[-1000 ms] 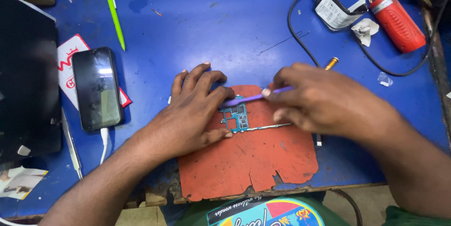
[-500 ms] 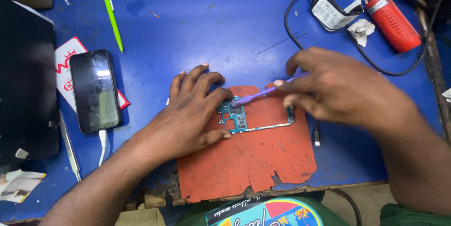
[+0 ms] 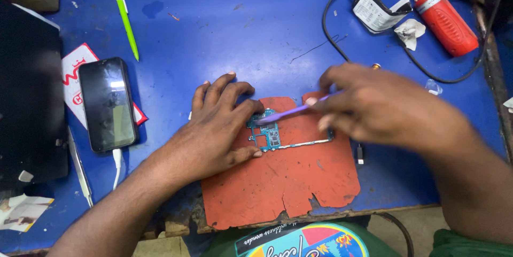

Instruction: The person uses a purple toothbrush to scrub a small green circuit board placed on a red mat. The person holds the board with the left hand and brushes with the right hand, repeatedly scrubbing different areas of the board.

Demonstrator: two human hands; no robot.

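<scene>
Two hands at a small circuit board on an orange mat.

The circuit board (image 3: 270, 134) lies near the upper middle of the worn orange mat (image 3: 283, 182) on the blue bench (image 3: 230, 27). The left hand (image 3: 219, 126) presses flat on the mat's left edge, fingers spread, fingertips and thumb touching the board. The right hand (image 3: 385, 110), over the mat's upper right, has its fingers pinched on a purple tool (image 3: 291, 111) whose tip meets the board. A black phone (image 3: 107, 104) lies well left of the mat.
</scene>
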